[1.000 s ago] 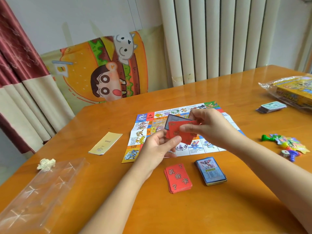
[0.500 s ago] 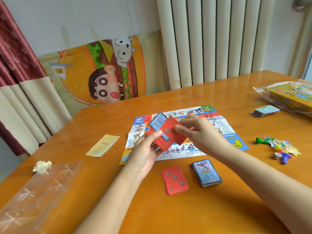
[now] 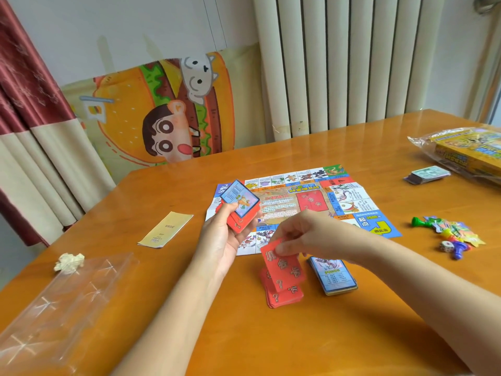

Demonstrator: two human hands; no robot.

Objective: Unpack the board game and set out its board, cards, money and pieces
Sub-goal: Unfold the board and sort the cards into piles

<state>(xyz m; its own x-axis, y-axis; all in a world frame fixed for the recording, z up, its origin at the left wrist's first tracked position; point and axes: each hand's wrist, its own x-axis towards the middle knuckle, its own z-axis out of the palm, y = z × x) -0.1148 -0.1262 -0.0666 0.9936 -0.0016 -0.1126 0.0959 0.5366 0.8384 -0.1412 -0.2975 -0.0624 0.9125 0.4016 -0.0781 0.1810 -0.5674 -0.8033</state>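
Left hand [image 3: 225, 240] is gripping a card stack [image 3: 240, 206], blue card uppermost, over the board's [image 3: 352, 196] left edge. Right hand [image 3: 306, 234] is pinching one red card [image 3: 283, 264] above the red pile [image 3: 284, 295], just before the board. A glossy orange table [image 3: 271, 343] is bearing everything, and a white radiator [image 3: 352, 63] is standing behind the board.

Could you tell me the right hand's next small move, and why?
Probably lower the red card onto the red pile and release: the right hand pinches it over that matching pile, while the left hand holds the mixed stack.
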